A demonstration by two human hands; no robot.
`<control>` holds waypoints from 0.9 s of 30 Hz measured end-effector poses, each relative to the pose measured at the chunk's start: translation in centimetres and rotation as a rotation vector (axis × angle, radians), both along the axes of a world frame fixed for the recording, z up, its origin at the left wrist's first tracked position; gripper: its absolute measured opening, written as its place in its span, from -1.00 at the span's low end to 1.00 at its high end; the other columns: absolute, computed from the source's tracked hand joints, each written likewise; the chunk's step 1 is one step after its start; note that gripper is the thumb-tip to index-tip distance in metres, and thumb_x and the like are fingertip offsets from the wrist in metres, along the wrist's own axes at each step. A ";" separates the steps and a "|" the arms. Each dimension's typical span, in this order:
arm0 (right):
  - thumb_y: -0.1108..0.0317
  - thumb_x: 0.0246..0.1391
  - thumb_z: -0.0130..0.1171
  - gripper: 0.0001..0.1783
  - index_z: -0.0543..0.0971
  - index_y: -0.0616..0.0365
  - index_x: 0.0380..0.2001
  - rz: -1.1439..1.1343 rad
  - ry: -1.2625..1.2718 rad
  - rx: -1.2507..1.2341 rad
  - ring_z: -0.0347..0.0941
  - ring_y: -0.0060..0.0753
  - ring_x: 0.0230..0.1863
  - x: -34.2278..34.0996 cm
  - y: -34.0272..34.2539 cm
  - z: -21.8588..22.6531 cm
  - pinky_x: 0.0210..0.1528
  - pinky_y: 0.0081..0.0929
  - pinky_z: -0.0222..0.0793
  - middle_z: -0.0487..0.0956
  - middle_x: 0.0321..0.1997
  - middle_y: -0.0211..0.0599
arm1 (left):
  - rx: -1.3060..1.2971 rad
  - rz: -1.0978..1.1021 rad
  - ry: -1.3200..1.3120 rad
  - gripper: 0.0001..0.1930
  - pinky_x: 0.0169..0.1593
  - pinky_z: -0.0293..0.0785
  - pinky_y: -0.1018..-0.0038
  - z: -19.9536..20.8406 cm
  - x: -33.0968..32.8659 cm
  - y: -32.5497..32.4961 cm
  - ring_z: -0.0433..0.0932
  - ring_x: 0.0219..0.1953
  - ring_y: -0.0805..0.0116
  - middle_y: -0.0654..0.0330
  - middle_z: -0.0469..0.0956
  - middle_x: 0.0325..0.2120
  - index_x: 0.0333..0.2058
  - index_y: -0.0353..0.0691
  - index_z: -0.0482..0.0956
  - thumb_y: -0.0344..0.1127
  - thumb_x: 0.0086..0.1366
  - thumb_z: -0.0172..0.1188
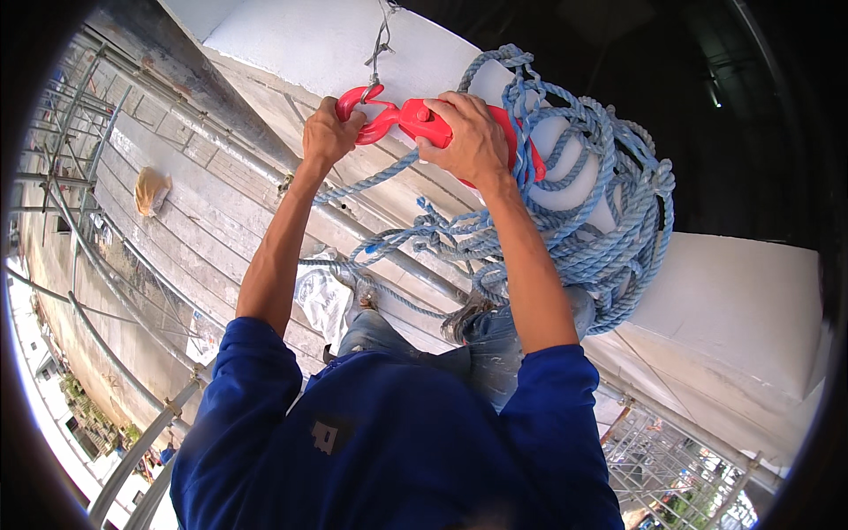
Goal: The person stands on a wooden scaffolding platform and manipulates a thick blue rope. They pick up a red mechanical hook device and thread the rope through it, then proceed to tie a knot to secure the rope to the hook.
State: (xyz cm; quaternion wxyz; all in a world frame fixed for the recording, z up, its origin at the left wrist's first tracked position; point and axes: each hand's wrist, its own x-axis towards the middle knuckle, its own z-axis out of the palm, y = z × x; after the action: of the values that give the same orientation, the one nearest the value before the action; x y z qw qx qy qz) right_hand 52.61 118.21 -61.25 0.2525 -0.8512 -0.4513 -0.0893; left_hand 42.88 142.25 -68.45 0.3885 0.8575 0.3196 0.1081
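A red pulley block [422, 121] lies on its side at the white ledge [353, 44], and my right hand [470, 140] is wrapped over its body. Its red hook [382, 125] points left, with my left hand [329, 137] closed around the curved end. A twisted wire [382, 44] comes down from above, and the metal ring at its lower end sits in the hook's mouth. Blue rope [609, 212] is heaped in loose coils over the ledge just right of the pulley. Part of the pulley is hidden under my right hand.
Scaffold planks [177, 221] run below on the left, bearing a crumpled brown bag [152, 192]. Steel scaffold pipes [115, 274] stand along the outer side, with a long drop beyond. A white sack [323, 300] lies near my feet. Past the ledge is a dark area [724, 150].
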 end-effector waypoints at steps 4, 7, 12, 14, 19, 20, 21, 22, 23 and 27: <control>0.06 -0.14 0.41 -0.35 0.62 -0.02 0.09 0.024 -0.113 0.022 0.40 -0.16 0.27 0.0 -0.7 -0.5 0.48 -0.06 0.14 0.54 0.17 -0.28 | 0.197 0.043 0.049 -0.35 -0.02 0.57 0.19 2.8 -0.8 -0.9 0.69 -0.16 -0.10 -0.17 0.69 -0.34 -0.02 -0.36 0.51 0.10 0.13 0.38; 0.04 -0.13 0.40 -0.32 0.59 -0.04 0.12 -0.008 -0.168 0.007 0.42 -0.16 0.26 -0.4 -0.4 -0.8 0.49 -0.03 0.13 0.55 0.15 -0.25 | 0.227 -0.100 0.073 -0.37 -0.02 0.58 0.20 2.3 -0.3 1.3 0.68 -0.10 -0.10 -0.18 0.69 -0.30 -0.04 -0.35 0.53 0.09 0.14 0.38; 0.01 -0.14 0.40 -0.25 0.54 0.11 0.14 0.008 -0.065 0.029 0.45 -0.13 0.25 0.3 -0.2 -0.8 0.49 0.00 0.13 0.57 0.17 -0.19 | 0.379 -0.238 -0.107 -0.56 -0.10 0.58 0.08 1.5 0.6 0.6 0.66 -0.22 -0.11 -0.09 0.60 -0.27 0.01 -0.08 0.60 -0.15 0.15 0.36; 0.00 -0.15 0.40 -0.23 0.54 0.15 0.14 0.001 -0.049 0.026 0.45 -0.13 0.25 0.6 -0.6 -1.2 0.49 -0.01 0.13 0.57 0.18 -0.18 | 0.356 -0.267 -0.196 -0.58 -0.11 0.58 0.10 2.7 0.0 0.4 0.66 -0.22 -0.09 -0.08 0.59 -0.26 0.04 -0.08 0.59 -0.20 0.19 0.33; -0.03 -0.14 0.41 -0.24 0.55 0.15 0.12 0.012 -0.043 0.021 0.45 -0.16 0.26 0.6 -0.5 -0.8 0.48 -0.04 0.16 0.57 0.18 -0.19 | 0.423 -0.189 -0.222 -0.59 -0.11 0.59 0.17 1.9 0.6 -0.3 0.66 -0.20 -0.02 -0.02 0.55 -0.13 0.11 0.06 0.61 -0.24 0.26 0.29; -0.04 -0.14 0.42 -0.23 0.55 0.16 0.11 0.014 -0.037 0.024 0.44 -0.14 0.27 0.7 -0.6 -1.0 0.47 -0.04 0.16 0.56 0.20 -0.19 | 0.406 -0.150 -0.191 -0.59 -0.06 0.58 0.18 1.7 0.7 -0.4 0.63 -0.16 0.02 0.00 0.53 -0.09 0.13 0.11 0.61 -0.20 0.29 0.29; -0.06 -0.14 0.42 -0.23 0.54 0.17 0.11 0.017 -0.031 0.027 0.43 -0.13 0.27 0.8 -0.6 -1.2 0.47 -0.04 0.17 0.54 0.21 -0.18 | 0.479 -0.140 -0.198 -0.58 -0.04 0.56 0.17 1.7 0.8 -0.2 0.61 -0.15 0.02 0.00 0.53 -0.09 0.14 0.12 0.61 -0.18 0.29 0.30; -0.08 -0.13 0.42 -0.22 0.54 0.17 0.12 -0.003 -0.014 0.016 0.41 -0.10 0.29 0.6 -0.6 -1.1 0.46 -0.04 0.19 0.51 0.24 -0.16 | 0.549 -0.131 -0.199 -0.57 -0.02 0.55 0.17 1.9 0.6 -0.2 0.60 -0.13 0.03 0.00 0.53 -0.09 0.15 0.12 0.60 -0.17 0.29 0.30; -0.10 -0.12 0.42 -0.21 0.54 0.18 0.12 -0.021 0.003 0.005 0.38 -0.06 0.30 0.5 -0.6 -0.8 0.44 -0.03 0.20 0.48 0.27 -0.14 | 0.620 -0.120 -0.199 -0.56 0.00 0.54 0.16 2.0 0.4 -0.3 0.58 -0.12 0.03 0.01 0.53 -0.09 0.16 0.13 0.60 -0.15 0.29 0.31; -0.17 -0.06 0.39 -0.14 0.50 0.29 0.15 -0.130 0.069 -0.010 0.31 0.08 0.33 0.5 0.0 0.0 0.40 -0.07 0.23 0.34 0.35 0.03 | 0.498 0.012 -0.460 -0.62 -0.08 0.48 0.15 1.7 -2.2 -4.8 0.56 -0.13 0.03 0.02 0.57 -0.17 -0.10 -0.23 0.62 -0.06 0.28 0.34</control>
State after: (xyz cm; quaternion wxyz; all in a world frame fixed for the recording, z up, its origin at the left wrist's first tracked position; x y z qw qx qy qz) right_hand 53.10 118.21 -61.22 0.2573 -0.8826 -0.3866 -0.0736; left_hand 40.69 137.49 -66.73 0.2283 0.8773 0.1926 0.3756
